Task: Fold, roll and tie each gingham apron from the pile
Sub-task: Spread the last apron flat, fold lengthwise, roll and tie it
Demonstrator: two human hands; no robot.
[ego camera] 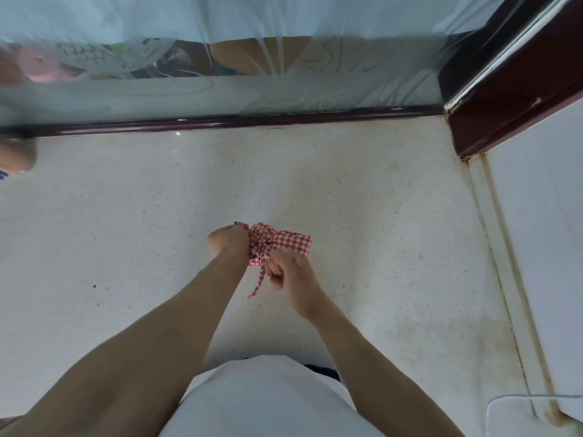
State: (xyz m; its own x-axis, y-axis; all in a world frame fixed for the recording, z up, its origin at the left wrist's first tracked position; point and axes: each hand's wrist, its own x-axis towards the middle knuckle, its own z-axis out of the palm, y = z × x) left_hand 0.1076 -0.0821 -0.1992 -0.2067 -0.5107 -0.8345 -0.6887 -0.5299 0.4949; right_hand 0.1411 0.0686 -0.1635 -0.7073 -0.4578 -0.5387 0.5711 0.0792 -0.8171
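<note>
A rolled red-and-white gingham apron (288,242) lies as a small bundle on the pale speckled counter (126,231), in the middle of the head view. My left hand (228,239) grips the bundle's left end with curled fingers. My right hand (288,274) pinches the apron's strap just below the bundle. A loose strap end (257,285) hangs down between my two wrists. The straps bunch into a knot on the roll's left part.
A dark red frame (220,123) with frosted glass above it closes the counter's far edge. A dark red post (504,115) and a white surface (542,247) stand at the right. Another person's hand (15,156) shows at the far left edge. A white cable (504,402) lies at the bottom right.
</note>
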